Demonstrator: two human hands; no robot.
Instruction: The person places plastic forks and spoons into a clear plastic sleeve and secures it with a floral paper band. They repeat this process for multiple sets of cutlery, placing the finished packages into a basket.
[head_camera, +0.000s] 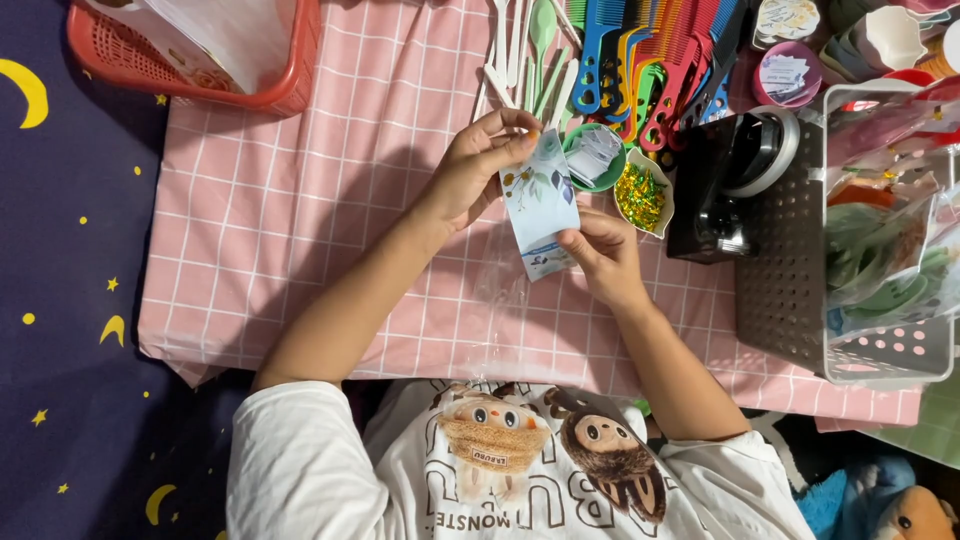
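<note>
My left hand (478, 165) pinches the top edge of a small pale-blue paper packet (540, 200) printed with leaves. My right hand (603, 250) grips the packet's lower end from below. The packet is held upright just above a pink checked cloth (300, 220) covering a low table. A clear plastic sleeve (500, 270) lies on the cloth under my hands.
A red basket (200, 60) with a white bag sits at the far left. Coloured combs (650, 60) and plastic spoons (530, 50) lie at the back. A green cup (595, 160), a dish of gold bits (642, 195), a black tape dispenser (725, 180) and a perforated bin (870, 240) stand right.
</note>
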